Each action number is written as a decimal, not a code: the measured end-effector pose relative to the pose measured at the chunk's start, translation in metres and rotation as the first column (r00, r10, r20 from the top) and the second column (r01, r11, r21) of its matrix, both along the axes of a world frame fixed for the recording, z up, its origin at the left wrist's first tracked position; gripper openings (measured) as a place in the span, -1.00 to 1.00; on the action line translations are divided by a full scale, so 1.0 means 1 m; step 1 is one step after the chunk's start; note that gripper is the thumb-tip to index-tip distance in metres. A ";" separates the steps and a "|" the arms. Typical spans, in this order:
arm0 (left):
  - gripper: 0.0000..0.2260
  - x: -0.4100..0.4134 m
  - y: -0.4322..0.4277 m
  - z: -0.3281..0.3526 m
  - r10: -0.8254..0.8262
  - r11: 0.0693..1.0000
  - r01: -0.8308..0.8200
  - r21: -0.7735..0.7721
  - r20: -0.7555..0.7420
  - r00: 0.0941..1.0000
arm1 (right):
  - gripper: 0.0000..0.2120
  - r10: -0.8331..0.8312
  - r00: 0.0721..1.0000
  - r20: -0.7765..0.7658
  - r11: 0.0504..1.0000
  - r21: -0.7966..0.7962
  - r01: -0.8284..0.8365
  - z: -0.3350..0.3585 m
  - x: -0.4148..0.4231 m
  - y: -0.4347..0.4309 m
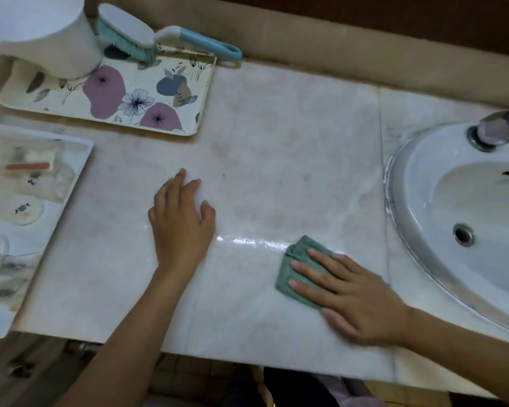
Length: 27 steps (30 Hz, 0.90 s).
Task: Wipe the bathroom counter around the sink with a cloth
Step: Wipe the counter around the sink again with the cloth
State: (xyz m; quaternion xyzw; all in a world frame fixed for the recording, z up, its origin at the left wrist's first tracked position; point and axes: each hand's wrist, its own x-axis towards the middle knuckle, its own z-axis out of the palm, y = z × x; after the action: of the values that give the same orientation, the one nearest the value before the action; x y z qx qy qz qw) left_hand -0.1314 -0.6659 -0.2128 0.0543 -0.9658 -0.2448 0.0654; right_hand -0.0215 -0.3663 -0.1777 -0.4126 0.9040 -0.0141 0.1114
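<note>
Surface: the table (276, 127) is pale marble with faint pinkish stains across its middle and a joint line just left of the sink (417, 207).
Wet area: a glossy streak (253, 240) lies between my two hands, near the front edge.
Cloth: the green folded cloth (299, 251) lies flat on the table, left of the sink and near the front edge.
Right hand: my right hand (350, 289) lies flat on the cloth with straight fingers, pressing it down. Its outer edge is blurred.
Left hand: my left hand (182, 218) rests palm down on bare marble, fingers relaxed, holding nothing, well apart from the cloth.
Sink: white oval basin set into the table at the right, with a metal tap (500, 127) on its back rim.
Back left: a flowered tray (207, 80) carries a white jug (50, 39) and the head of a teal brush (135, 33).
Far left: a clear tray (81, 155) holds small items too blurred to name.
Room: a tan ledge (335, 33) runs behind the table; tiled floor (188, 374) shows below its front edge.
</note>
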 end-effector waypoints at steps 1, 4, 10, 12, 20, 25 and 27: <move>-0.57 -0.001 0.002 0.001 0.007 1.000 -0.007 -0.011 -0.003 1.000 | -0.46 0.007 1.000 -0.002 1.000 -0.001 -0.007 -0.003 -0.020 0.018; -0.57 -0.001 0.005 0.002 0.010 0.999 -0.009 -0.045 0.003 1.000 | -0.47 -0.242 0.970 -0.032 0.970 -0.043 0.240 -0.020 -0.104 0.034; -0.61 0.000 -0.001 -0.001 -0.002 1.000 0.003 -0.021 0.011 1.000 | -0.43 -0.796 0.602 -0.064 0.604 -0.129 0.786 -0.027 -0.225 0.040; -0.61 -0.001 0.001 0.002 0.005 1.000 -0.004 -0.029 0.006 1.000 | -0.47 -0.891 0.448 -0.073 0.454 -0.148 0.879 -0.028 -0.215 0.044; -0.59 -0.003 0.006 0.004 0.014 0.997 -0.011 -0.081 0.033 0.999 | -0.40 -0.774 0.634 -0.001 0.628 -0.135 0.767 -0.020 -0.033 -0.075; -0.60 -0.001 0.001 0.006 -0.010 1.000 0.010 -0.014 0.055 0.998 | -0.46 -0.282 0.959 0.009 0.957 -0.059 0.282 -0.013 0.038 -0.066; -0.63 0.001 -0.001 0.008 -0.022 0.997 0.019 0.069 0.045 0.999 | -0.47 -0.251 0.968 -0.026 0.968 -0.003 0.251 -0.014 0.036 -0.014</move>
State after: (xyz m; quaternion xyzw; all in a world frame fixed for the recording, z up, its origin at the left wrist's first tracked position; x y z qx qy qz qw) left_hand -0.1304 -0.6668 -0.2045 0.0523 -0.9586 -0.2771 0.0387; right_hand 0.0146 -0.3806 -0.1918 -0.2952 0.9502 -0.0226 0.0971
